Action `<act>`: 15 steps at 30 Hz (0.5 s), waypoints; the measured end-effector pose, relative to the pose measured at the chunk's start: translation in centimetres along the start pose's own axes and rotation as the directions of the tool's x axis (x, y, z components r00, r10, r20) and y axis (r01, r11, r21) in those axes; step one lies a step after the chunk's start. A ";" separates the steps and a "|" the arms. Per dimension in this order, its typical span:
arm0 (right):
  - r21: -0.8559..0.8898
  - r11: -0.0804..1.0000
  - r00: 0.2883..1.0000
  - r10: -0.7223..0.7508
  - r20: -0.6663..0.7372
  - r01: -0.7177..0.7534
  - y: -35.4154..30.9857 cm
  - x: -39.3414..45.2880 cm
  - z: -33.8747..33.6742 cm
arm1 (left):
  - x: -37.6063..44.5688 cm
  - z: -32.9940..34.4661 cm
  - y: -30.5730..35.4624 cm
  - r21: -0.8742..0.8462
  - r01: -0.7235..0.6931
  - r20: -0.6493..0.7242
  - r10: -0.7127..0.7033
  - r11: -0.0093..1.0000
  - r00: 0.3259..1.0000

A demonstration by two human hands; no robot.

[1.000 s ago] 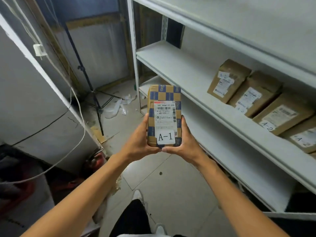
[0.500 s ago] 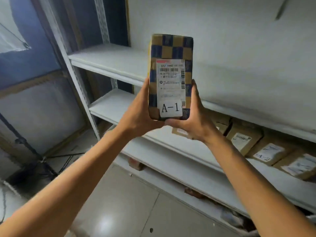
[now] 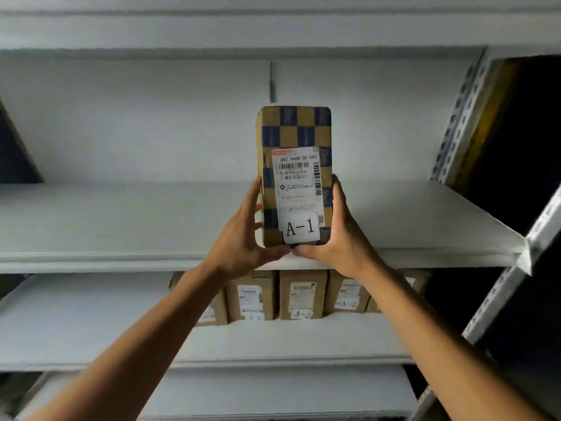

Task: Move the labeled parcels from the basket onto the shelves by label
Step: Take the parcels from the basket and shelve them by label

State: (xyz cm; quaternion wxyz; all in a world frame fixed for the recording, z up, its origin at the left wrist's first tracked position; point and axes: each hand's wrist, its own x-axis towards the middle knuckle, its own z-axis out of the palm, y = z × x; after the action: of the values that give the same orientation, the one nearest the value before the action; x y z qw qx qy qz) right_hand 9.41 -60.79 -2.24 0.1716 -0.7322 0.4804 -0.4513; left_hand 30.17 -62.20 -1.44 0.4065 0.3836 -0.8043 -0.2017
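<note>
Both hands are up at the shelving, and between them stands the parcel, upright, brown with a blue checker pattern, a shipping label on its face and a white tag reading A-1 at the bottom. The left hand wraps its left edge, the right hand clasps the right edge, thumbs meeting under the bottom. The parcel sits in front of the upper shelf, its lower end about level with the front lip; contact with the board can't be judged. On the shelf below, a row of brown boxes stands side by side, tags reading A-2.
</note>
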 end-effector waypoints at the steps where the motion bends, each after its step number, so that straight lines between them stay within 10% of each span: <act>1: -0.025 0.999 0.999 0.020 -0.034 -0.021 1.1 -0.4 -1.3 | 1.1 1.6 0.4 -0.024 -0.013 0.017 0.014 1.000 1.000; 15: -0.247 0.894 0.908 0.300 -0.292 -0.375 15.3 -0.8 -18.2 | 17.8 22.3 3.8 -0.139 -0.099 0.094 0.112 0.985 0.989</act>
State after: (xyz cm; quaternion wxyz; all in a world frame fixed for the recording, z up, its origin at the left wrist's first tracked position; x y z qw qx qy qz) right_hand -14.10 -64.15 -3.39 0.0747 -0.5925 0.6809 -0.4239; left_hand 3.70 -73.40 -3.26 0.3999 0.3015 -0.8278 -0.2528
